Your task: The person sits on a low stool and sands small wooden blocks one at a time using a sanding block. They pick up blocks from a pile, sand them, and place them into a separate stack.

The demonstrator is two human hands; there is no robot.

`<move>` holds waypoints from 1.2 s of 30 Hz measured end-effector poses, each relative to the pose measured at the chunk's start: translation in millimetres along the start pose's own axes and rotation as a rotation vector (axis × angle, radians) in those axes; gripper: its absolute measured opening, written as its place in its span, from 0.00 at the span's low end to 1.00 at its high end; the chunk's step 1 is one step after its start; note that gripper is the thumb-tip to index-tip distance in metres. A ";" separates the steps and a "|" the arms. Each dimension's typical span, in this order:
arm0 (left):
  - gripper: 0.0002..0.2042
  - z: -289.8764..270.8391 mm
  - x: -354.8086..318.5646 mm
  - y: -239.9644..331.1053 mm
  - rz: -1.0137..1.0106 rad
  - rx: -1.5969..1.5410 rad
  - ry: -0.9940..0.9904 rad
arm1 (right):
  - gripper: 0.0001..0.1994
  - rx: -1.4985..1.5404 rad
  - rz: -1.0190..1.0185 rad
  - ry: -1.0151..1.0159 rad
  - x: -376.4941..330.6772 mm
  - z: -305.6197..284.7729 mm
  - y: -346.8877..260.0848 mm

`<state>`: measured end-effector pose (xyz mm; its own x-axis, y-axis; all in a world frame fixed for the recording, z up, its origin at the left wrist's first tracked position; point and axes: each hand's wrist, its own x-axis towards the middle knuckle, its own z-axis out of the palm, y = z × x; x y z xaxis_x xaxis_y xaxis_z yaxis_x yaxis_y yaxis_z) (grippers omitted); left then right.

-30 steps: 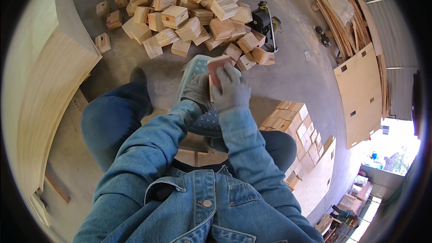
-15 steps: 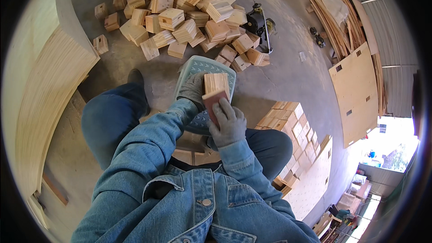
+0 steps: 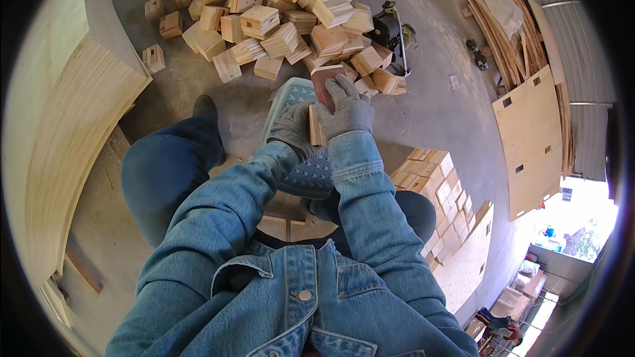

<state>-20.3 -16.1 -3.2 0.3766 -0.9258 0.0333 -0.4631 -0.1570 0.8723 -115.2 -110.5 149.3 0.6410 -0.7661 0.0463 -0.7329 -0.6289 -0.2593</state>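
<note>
A pale green plastic stool [image 3: 305, 180] stands between my knees, its top patterned with raised marks. Over it my gloved left hand [image 3: 291, 131] grips a light laminated wooden block [image 3: 317, 127] from its left side. My right hand [image 3: 348, 111], also in a grey glove, is closed on a sanding block [image 3: 325, 86] with a reddish-brown face. The sanding block lies along the far part of the wooden block and reaches past its far end. My right fingers cover part of both pieces.
A heap of wooden blocks [image 3: 278, 23] lies ahead, with a black machine [image 3: 390, 30] at its right. Neatly stacked blocks [image 3: 440, 192] stand by my right knee. Bent plywood sheets [image 3: 73, 119] rise at left. Boards and a slotted panel [image 3: 529, 142] lean at far right.
My right hand has slid the sanding block away from me along the wooden block. The wooden block now shows a narrower side, and my right forearm reaches farther forward.
</note>
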 end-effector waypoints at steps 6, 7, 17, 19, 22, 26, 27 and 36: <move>0.46 5.3 4.9 -13.6 0.032 -0.041 -0.001 | 0.30 -0.016 0.017 -0.034 -49.7 -14.3 -0.3; 0.46 7.1 3.9 -16.1 0.030 -0.058 0.000 | 0.30 -0.018 0.003 -0.019 -69.1 -15.6 1.7; 0.44 -8.5 -5.4 14.1 0.046 0.049 0.036 | 0.31 0.053 -0.093 0.084 -138.0 -23.8 25.3; 0.45 -17.1 -6.7 24.1 0.043 0.064 0.058 | 0.31 0.033 -0.088 0.100 -120.1 -22.5 24.2; 0.46 -27.0 -8.0 33.4 -0.041 0.115 0.018 | 0.31 0.015 -0.060 0.115 -77.1 -16.0 25.8; 0.50 -23.6 -8.7 27.1 0.019 0.126 0.058 | 0.31 0.076 0.016 0.049 -7.2 -9.8 29.8; 0.50 -23.1 -7.9 26.5 0.026 0.130 0.050 | 0.31 0.103 0.044 0.021 5.0 -10.9 30.4; 0.50 -24.9 3.0 33.5 -0.058 0.112 -0.150 | 0.34 0.328 0.217 0.068 -50.2 1.6 92.5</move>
<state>-14.7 -15.6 38.3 0.2856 -0.9536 -0.0957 -0.5333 -0.2411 0.8108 -214.7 -130.0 121.4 0.4549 -0.8904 0.0177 -0.7310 -0.3847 -0.5636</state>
